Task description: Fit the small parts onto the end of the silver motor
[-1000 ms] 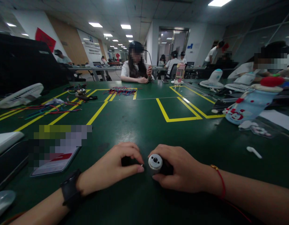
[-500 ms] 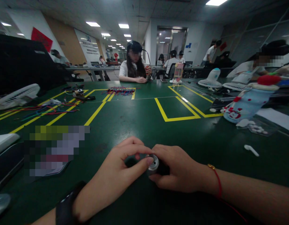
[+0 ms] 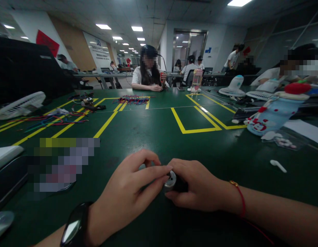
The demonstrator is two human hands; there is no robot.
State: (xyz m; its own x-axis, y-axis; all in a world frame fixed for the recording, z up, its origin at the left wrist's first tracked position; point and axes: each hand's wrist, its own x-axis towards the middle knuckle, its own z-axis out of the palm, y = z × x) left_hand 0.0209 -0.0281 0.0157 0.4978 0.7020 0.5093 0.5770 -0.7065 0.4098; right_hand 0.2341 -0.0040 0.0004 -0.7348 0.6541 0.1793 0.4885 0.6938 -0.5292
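In my right hand (image 3: 199,187) is a short cylinder (image 3: 170,182) with a silver metal end and what seems a dark body; the fingers wrap round it and hide most of it. Small dark holes show in the metal face, which points up toward me. My left hand (image 3: 132,183) meets it from the left, thumb and fingertips pinched together at the upper rim of that face. Whether something tiny sits between those fingertips I cannot make out. Both hands are low over the green table (image 3: 138,133).
Loose coloured wires (image 3: 133,100) lie far ahead, with more wires (image 3: 58,120) at left. A white earbud (image 3: 278,166) and a blue bottle (image 3: 274,113) stand out at right. A mouse (image 3: 1,223) is at the left edge. Across the table sits a person (image 3: 148,72).
My left thumb has moved off the metal face toward its rim, and the fingertips have drawn together there. The left wrist has turned, showing the watch face. My right hand keeps its grip.
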